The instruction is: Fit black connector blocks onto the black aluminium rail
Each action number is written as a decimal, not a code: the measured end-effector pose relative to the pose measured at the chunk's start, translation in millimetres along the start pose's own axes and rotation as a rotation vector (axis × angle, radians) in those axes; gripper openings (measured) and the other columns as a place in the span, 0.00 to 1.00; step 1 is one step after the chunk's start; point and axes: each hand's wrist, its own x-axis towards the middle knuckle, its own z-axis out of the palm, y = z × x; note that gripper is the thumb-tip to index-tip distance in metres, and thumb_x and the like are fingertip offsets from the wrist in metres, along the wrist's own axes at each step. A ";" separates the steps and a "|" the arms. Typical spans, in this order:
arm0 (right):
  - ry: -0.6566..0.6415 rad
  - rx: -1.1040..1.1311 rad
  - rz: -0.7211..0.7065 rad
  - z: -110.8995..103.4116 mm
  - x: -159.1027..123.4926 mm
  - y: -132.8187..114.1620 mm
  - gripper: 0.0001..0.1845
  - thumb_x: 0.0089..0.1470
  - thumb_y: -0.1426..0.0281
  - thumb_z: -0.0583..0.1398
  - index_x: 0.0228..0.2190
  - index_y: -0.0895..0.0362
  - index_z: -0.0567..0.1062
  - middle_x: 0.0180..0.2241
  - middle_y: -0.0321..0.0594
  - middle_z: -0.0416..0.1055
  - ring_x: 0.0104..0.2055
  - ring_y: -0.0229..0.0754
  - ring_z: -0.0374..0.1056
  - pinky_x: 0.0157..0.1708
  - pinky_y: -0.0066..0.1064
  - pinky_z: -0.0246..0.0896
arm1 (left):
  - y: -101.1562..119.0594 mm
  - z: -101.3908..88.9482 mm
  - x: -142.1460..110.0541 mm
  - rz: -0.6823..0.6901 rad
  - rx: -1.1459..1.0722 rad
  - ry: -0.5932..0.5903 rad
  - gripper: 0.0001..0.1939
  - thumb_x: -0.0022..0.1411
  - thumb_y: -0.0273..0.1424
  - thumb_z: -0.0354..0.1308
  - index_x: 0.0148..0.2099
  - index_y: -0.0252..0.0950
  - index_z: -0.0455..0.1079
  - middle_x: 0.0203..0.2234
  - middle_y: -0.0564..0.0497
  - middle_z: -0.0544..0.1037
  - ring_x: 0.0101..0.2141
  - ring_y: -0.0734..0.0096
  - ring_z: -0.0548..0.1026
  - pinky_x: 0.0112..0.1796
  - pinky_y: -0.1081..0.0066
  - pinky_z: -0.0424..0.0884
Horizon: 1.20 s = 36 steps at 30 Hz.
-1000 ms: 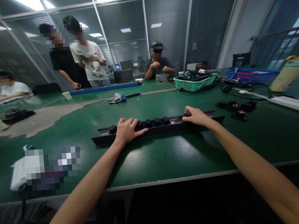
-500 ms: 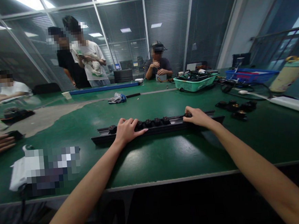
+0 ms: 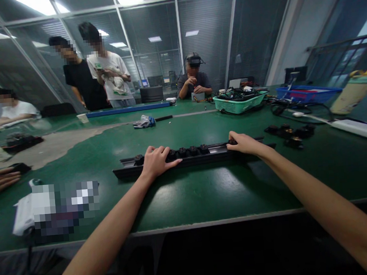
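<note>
A long black channel rail (image 3: 216, 155) lies crosswise on the green table, with several round black socket-like pieces (image 3: 193, 150) seated in a row in its groove. My left hand (image 3: 155, 161) rests over the rail left of its middle, fingers over the far side and thumb stretched along the near wall. It covers part of the row. Toward the rail's right end, my right hand (image 3: 243, 143) pinches a similar black piece (image 3: 232, 142) at the groove. Fingers hide most of that piece. A bare stretch of groove separates it from the row.
Loose black pieces (image 3: 293, 134) lie right of the rail. Behind are a green basket (image 3: 241, 104) of cables, a blue tray (image 3: 309, 95), a power strip (image 3: 359, 128) and a grey glove (image 3: 144, 122). Another person's hand (image 3: 1, 180) rests at left, near a white device (image 3: 26, 213). Other people are beyond.
My right hand has shifted very slightly right along the rail with the black piece. My left hand stays in place. In the background, the person in black has moved left.
</note>
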 end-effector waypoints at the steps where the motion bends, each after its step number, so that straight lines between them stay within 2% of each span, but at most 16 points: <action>1: 0.000 0.001 -0.008 0.3 -0.4 0.2 0.12 0.50 0.61 0.60 0.33 0.53 0.64 0.31 0.41 0.72 0.33 0.44 0.67 0.32 0.31 0.56 | -0.1 -0.1 -0.1 -0.001 -0.002 0.000 0.34 0.62 0.61 0.45 0.42 0.36 0.74 0.33 0.43 0.77 0.32 0.60 0.73 0.43 0.59 0.60; 7: 0.178 0.094 -0.011 14.8 -11.8 1.7 0.11 0.53 0.59 0.57 0.34 0.54 0.67 0.34 0.43 0.73 0.36 0.46 0.68 0.37 0.33 0.58 | 0.2 -1.3 -0.7 -0.001 -0.001 -0.001 0.34 0.62 0.61 0.45 0.42 0.36 0.74 0.33 0.43 0.77 0.32 0.59 0.73 0.43 0.58 0.60; 10: 0.222 0.099 -0.020 18.9 -15.5 1.6 0.12 0.53 0.59 0.57 0.34 0.54 0.69 0.36 0.44 0.73 0.38 0.47 0.68 0.39 0.35 0.59 | 0.3 -1.1 -0.5 -0.006 -0.002 0.000 0.33 0.62 0.61 0.46 0.42 0.37 0.74 0.33 0.43 0.77 0.32 0.60 0.73 0.43 0.59 0.60; 17: 0.193 0.104 -0.030 10.5 -16.6 0.0 0.14 0.54 0.56 0.57 0.34 0.54 0.70 0.34 0.42 0.73 0.36 0.45 0.67 0.37 0.34 0.58 | 0.3 -0.1 0.5 0.006 0.012 0.000 0.33 0.62 0.61 0.46 0.42 0.37 0.73 0.34 0.43 0.78 0.32 0.60 0.73 0.43 0.59 0.60; 24: 0.185 0.081 0.034 7.1 -17.8 8.6 0.13 0.51 0.57 0.58 0.34 0.53 0.71 0.29 0.38 0.71 0.32 0.44 0.66 0.34 0.32 0.57 | 1.0 -1.1 0.9 -0.003 0.010 -0.006 0.33 0.62 0.61 0.45 0.41 0.36 0.73 0.32 0.43 0.77 0.31 0.60 0.73 0.43 0.59 0.61; 36: 0.133 0.063 0.065 0.4 -17.9 14.2 0.14 0.51 0.58 0.58 0.35 0.54 0.72 0.31 0.41 0.73 0.34 0.46 0.68 0.35 0.34 0.58 | 1.2 -0.6 1.2 0.007 0.030 -0.001 0.34 0.62 0.61 0.45 0.42 0.36 0.73 0.32 0.43 0.77 0.32 0.60 0.73 0.43 0.59 0.61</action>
